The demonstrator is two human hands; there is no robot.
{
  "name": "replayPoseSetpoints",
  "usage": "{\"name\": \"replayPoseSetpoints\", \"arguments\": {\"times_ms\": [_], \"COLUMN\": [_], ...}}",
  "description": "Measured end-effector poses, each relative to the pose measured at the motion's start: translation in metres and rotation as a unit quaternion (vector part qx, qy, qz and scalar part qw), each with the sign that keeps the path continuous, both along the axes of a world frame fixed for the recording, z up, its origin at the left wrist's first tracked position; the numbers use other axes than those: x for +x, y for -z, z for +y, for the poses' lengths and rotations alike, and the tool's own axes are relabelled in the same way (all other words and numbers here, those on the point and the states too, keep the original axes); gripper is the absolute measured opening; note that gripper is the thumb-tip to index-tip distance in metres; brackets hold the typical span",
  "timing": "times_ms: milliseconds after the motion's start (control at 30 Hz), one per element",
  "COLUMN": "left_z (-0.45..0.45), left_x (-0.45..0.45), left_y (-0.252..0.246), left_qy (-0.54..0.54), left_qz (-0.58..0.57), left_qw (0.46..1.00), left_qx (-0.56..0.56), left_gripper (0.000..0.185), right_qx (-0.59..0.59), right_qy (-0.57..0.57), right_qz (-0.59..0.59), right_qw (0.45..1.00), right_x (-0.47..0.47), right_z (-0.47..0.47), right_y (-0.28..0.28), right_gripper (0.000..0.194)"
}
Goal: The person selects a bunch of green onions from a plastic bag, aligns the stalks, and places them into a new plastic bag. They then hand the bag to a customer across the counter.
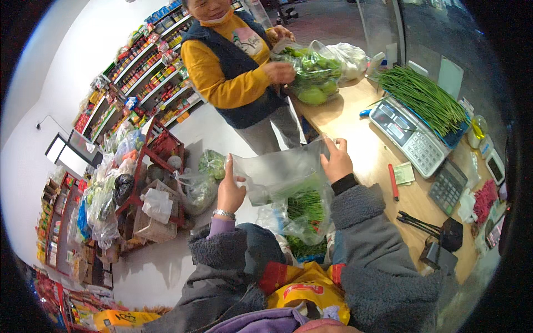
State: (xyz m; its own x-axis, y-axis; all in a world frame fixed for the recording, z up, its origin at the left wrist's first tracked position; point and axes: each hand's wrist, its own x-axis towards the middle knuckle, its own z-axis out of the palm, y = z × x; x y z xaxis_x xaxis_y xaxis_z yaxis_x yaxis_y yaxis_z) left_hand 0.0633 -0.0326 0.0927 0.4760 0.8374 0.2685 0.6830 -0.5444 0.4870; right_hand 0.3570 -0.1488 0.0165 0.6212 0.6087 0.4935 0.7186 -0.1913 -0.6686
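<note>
Between my hands a clear plastic bag (275, 168) is stretched out flat. My left hand (231, 189) pinches its left upper corner, thumb raised. My right hand (336, 160) pinches the right upper corner beside the wooden counter. Below the bag, between my legs, long green stalks (306, 208) stand in plastic over a blue container at floor level. To my right, a bundle of long green stalks (424, 100) lies in a blue tray on the digital scale (406, 135).
Across the counter (362, 141), a person in yellow sleeves (233, 89) handles a bag of green vegetables (312, 75). A red pen-like object (392, 182), a calculator (447, 187) and black boxes with cables (441, 249) lie right. Left are a white basket (156, 229), bagged produce (195, 193) and stocked shelves (145, 87).
</note>
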Motion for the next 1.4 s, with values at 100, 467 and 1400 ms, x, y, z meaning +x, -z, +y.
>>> {"name": "replayPoseSetpoints", "arguments": {"times_ms": [100,467,1400], "left_z": [-0.001,-0.083,-0.041], "left_x": [0.0,0.096,0.048], "left_y": [0.009,-0.036,-0.034], "left_qy": [-0.003,0.294,0.173], "left_qz": [0.002,-0.226,-0.459], "left_qw": [1.0,0.873,0.764], "left_qx": [-0.029,-0.316,-0.42], "left_gripper": [0.105,0.101,0.073], "right_qx": [-0.053,0.33,0.189], "right_qy": [0.005,0.152,0.018], "right_qz": [-0.01,0.232,0.2], "right_qw": [0.999,0.902,0.961], "right_x": [0.007,0.073,0.049], "right_z": [-0.005,-0.008,-0.011], "right_y": [0.0,0.015,0.007], "right_gripper": [0.068,0.056,0.067]}}
